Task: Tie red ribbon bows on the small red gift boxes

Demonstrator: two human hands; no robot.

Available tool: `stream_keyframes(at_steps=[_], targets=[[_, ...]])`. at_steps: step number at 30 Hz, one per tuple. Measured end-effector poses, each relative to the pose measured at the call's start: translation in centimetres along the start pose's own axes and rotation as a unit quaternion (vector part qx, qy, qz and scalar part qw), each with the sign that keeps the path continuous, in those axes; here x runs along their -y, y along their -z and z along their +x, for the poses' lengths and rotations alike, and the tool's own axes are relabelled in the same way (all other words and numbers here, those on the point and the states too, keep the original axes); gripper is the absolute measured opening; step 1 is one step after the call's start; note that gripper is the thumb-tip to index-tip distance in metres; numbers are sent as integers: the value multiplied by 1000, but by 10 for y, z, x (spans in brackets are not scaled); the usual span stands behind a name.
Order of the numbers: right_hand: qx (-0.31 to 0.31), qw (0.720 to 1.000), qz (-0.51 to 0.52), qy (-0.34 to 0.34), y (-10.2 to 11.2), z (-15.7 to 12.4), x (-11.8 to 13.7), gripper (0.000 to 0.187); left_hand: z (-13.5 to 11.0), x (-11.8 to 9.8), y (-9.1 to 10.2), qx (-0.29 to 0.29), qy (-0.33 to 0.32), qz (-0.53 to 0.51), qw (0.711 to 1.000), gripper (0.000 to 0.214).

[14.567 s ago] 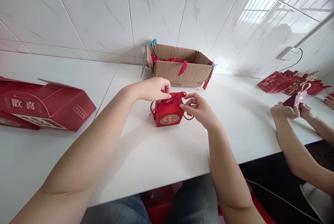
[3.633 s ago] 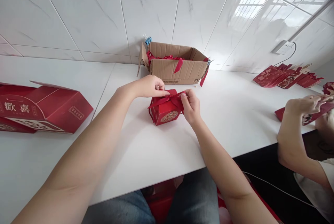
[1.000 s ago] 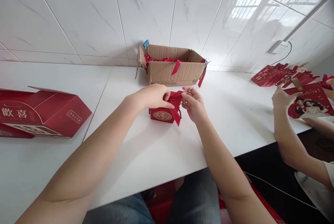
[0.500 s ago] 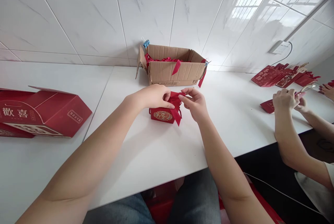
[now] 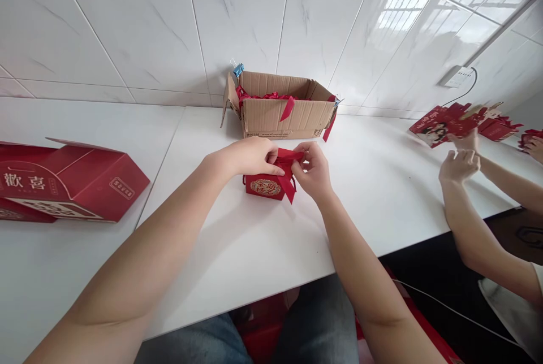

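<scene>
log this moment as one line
left hand: on small red box | right hand: pinching red ribbon | behind: open cardboard box

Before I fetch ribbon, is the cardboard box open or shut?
The cardboard box is open: red ribbon shows inside and one strip hangs over its front wall.

You get bright light: glare streaks the upper-right tiles (image 5: 405,5), soft shadows cross the table (image 5: 263,245), edges stretch.
</scene>
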State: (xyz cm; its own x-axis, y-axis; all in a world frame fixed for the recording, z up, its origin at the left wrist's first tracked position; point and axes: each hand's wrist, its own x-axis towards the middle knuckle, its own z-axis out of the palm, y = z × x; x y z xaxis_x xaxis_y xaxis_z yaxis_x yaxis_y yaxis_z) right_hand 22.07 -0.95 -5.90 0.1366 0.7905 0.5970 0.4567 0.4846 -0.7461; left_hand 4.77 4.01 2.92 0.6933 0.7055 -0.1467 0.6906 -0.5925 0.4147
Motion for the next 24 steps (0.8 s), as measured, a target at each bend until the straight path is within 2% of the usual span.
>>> stream_keyframes(at_steps=[4,9,15,19,24], targets=[[-42,999,-12,7,0,2,-1,15,0,-1,0,4,2,-10,1000,38],[-87,995,-28,-37,1,3,-3,14,2,3,-2,6,15,-9,1000,39],[-92,993,-50,-47,3,4,-6,9,5,8,-3,32,41,-1,999,41],[-96,991,-85,-26,4,5,-6,2,4,6,-2,46,46,9,998,42],[-126,987,-99,-25,1,5,-8,8,2,1,-1,47,51,21,997,40]])
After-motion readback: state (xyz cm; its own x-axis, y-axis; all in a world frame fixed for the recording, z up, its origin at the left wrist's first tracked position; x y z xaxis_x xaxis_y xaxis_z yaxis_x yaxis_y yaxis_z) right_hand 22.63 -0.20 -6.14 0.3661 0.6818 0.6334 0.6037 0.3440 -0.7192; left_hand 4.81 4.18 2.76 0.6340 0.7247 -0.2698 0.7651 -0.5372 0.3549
